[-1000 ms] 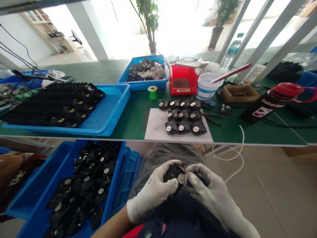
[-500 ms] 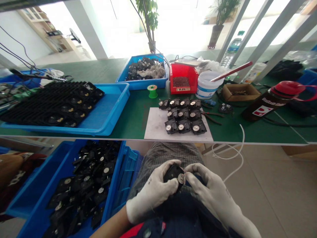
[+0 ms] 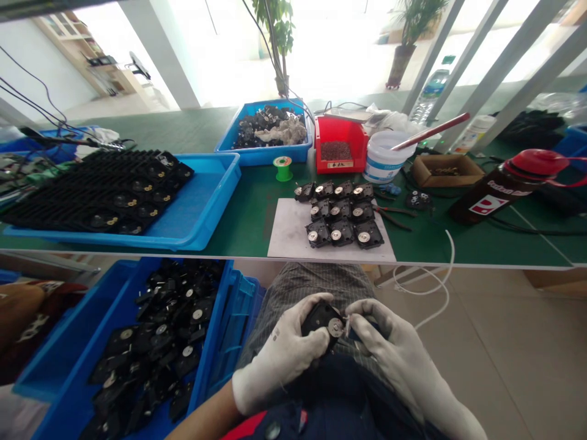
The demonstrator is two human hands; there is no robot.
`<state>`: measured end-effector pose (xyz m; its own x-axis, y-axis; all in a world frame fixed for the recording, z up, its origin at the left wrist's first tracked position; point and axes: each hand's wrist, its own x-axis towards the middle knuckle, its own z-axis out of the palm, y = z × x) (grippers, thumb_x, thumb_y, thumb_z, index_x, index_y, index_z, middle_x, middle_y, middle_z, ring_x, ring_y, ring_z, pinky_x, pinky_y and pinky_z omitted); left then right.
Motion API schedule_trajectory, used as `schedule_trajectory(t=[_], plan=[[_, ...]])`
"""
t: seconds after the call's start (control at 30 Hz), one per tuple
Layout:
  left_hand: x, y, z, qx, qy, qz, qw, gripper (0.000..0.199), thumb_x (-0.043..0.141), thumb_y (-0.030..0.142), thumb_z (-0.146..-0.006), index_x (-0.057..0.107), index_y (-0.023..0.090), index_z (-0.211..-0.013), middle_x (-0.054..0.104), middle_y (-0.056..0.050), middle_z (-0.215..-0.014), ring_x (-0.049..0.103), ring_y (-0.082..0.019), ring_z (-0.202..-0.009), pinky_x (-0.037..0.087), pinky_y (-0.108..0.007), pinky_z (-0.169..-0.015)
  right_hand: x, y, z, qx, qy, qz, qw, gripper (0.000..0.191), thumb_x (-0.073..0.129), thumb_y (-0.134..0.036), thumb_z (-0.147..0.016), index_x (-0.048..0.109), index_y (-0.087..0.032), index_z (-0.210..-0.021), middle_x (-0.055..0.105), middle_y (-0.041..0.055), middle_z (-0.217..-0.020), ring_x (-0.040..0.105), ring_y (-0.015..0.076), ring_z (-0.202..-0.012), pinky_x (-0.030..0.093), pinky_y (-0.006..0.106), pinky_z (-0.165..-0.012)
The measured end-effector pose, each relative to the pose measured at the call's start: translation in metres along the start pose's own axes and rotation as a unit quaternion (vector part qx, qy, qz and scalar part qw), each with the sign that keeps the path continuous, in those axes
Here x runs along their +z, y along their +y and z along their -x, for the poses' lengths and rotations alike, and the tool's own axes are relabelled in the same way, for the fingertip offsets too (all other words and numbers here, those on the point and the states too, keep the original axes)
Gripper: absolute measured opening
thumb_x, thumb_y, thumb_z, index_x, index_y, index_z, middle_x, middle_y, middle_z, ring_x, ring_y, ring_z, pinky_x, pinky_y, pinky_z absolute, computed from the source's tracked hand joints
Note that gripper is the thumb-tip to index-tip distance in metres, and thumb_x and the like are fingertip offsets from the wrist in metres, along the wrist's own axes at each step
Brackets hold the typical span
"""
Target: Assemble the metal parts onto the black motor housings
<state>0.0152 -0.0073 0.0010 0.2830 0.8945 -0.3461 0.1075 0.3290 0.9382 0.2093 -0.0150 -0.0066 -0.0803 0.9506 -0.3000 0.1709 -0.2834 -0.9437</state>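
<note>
In my gloved left hand (image 3: 287, 348) is a black square plastic part (image 3: 317, 318) with a silver metal disc (image 3: 335, 327) near its right corner. The left thumb presses beside the disc and the fingers wrap behind the part. My gloved right hand (image 3: 394, 348) is just right of the disc, thumb and forefinger pinched on a small, pale, thin piece (image 3: 347, 322) that is too small to name. Both hands are above my lap, below the table edge. Several similar black parts (image 3: 340, 211) with silver discs sit in rows on a white sheet (image 3: 287, 235).
At lower left, a blue crate (image 3: 219, 324) is full of black parts. On the table are a blue tray (image 3: 213, 201) of stacked black trays, a green solder spool (image 3: 283, 169), a red bin (image 3: 340, 165), a white bucket (image 3: 383, 168), pliers (image 3: 394, 215) and a dark bottle (image 3: 490, 192).
My right fingertips have moved slightly right, away from the disc, with a small pale piece showing between them. My left hand still holds the black part.
</note>
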Motion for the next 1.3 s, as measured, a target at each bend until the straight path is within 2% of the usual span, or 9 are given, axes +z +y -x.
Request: schedule_trajectory(t=[0.3, 0.5, 0.7, 0.8, 0.87, 0.93, 1.03, 1.13, 1.3], plan=[[0.001, -0.002, 0.000, 0.006, 0.003, -0.022, 1.000, 0.053, 0.068, 0.028, -0.079, 0.066, 0.017, -0.131, 0.075, -0.008, -0.114, 0.067, -0.026, -0.103, 0.054, -0.032, -0.089, 0.000, -0.003, 0.002, -0.024, -0.028, 0.035, 0.999, 0.025, 0.063, -0.046, -0.090, 0.068, -0.022, -0.088, 0.069, 0.0011, -0.078, 0.061, 0.0175, -0.072, 0.050, 0.026, -0.066], [0.000, 0.000, 0.000, 0.015, 0.002, -0.041, 0.999, 0.054, 0.066, 0.026, -0.079, 0.066, 0.016, -0.132, 0.075, -0.008, -0.117, 0.067, -0.027, -0.108, 0.052, -0.034, -0.096, -0.001, 0.003, 0.001, -0.036, -0.045, 0.051, 0.997, 0.023, 0.059, -0.043, -0.095, 0.067, -0.022, -0.090, 0.069, 0.0005, -0.081, 0.062, 0.0172, -0.075, 0.050, 0.026, -0.068], [0.000, -0.001, 0.000, 0.012, 0.002, -0.049, 0.999, 0.054, 0.066, 0.024, -0.077, 0.067, 0.016, -0.131, 0.076, -0.008, -0.115, 0.068, -0.027, -0.105, 0.053, -0.034, -0.094, -0.001, 0.002, 0.001, -0.037, -0.045, 0.061, 0.996, 0.022, 0.062, -0.043, -0.093, 0.068, -0.022, -0.090, 0.071, 0.0007, -0.079, 0.065, 0.0185, -0.075, 0.051, 0.027, -0.068], [0.000, 0.001, 0.001, 0.011, 0.001, -0.026, 1.000, 0.056, 0.066, 0.026, -0.078, 0.065, 0.016, -0.132, 0.076, -0.009, -0.117, 0.069, -0.028, -0.107, 0.054, -0.035, -0.093, 0.000, 0.002, 0.000, -0.009, -0.006, 0.033, 0.999, 0.025, 0.069, -0.044, -0.084, 0.068, -0.023, -0.098, 0.073, 0.0016, -0.086, 0.068, 0.0213, -0.081, 0.054, 0.029, -0.073], [-0.001, 0.003, 0.001, 0.020, -0.004, -0.013, 1.000, 0.057, 0.066, 0.024, -0.077, 0.064, 0.017, -0.133, 0.075, -0.009, -0.121, 0.068, -0.029, -0.112, 0.053, -0.036, -0.098, 0.001, 0.000, -0.001, 0.025, 0.020, 0.006, 0.999, 0.043, 0.077, -0.042, -0.074, 0.065, -0.024, -0.111, 0.075, 0.0030, -0.098, 0.071, 0.0246, -0.091, 0.057, 0.032, -0.081], [-0.002, 0.004, 0.003, 0.044, -0.020, -0.013, 0.999, 0.058, 0.068, 0.020, -0.075, 0.065, 0.019, -0.133, 0.074, -0.007, -0.125, 0.067, -0.029, -0.117, 0.050, -0.036, -0.104, 0.003, -0.003, -0.001, 0.049, 0.005, -0.017, 0.999, 0.055, 0.080, -0.041, -0.069, 0.063, -0.024, -0.118, 0.076, 0.0049, -0.108, 0.071, 0.0282, -0.103, 0.057, 0.037, -0.089], [-0.002, 0.003, 0.006, 0.084, -0.038, -0.012, 0.996, 0.057, 0.075, 0.021, -0.078, 0.066, 0.025, -0.134, 0.073, -0.003, -0.127, 0.066, -0.027, -0.120, 0.049, -0.033, -0.107, 0.007, -0.007, 0.002, 0.058, -0.049, -0.070, 0.995, 0.047, 0.079, -0.042, -0.074, 0.067, -0.023, -0.116, 0.076, 0.0061, -0.113, 0.069, 0.0312, -0.113, 0.053, 0.042, -0.099], [0.002, 0.001, 0.010, 0.101, -0.028, -0.018, 0.994, 0.052, 0.079, 0.023, -0.084, 0.067, 0.029, -0.134, 0.073, -0.002, -0.129, 0.066, -0.025, -0.121, 0.050, -0.032, -0.107, 0.011, -0.009, 0.005, 0.060, -0.052, -0.130, 0.988, 0.048, 0.081, -0.040, -0.075, 0.069, -0.024, -0.118, 0.077, 0.0059, -0.115, 0.069, 0.0319, -0.115, 0.052, 0.044, -0.103], [0.007, 0.001, 0.010, 0.108, 0.006, -0.035, 0.994, 0.044, 0.078, 0.028, -0.087, 0.067, 0.023, -0.129, 0.073, -0.006, -0.125, 0.069, -0.026, -0.116, 0.052, -0.035, -0.105, 0.018, -0.005, 0.006, 0.070, -0.041, -0.178, 0.981, 0.047, 0.086, -0.043, -0.072, 0.071, -0.023, -0.112, 0.078, 0.0061, -0.109, 0.070, 0.0314, -0.110, 0.053, 0.043, -0.100]])
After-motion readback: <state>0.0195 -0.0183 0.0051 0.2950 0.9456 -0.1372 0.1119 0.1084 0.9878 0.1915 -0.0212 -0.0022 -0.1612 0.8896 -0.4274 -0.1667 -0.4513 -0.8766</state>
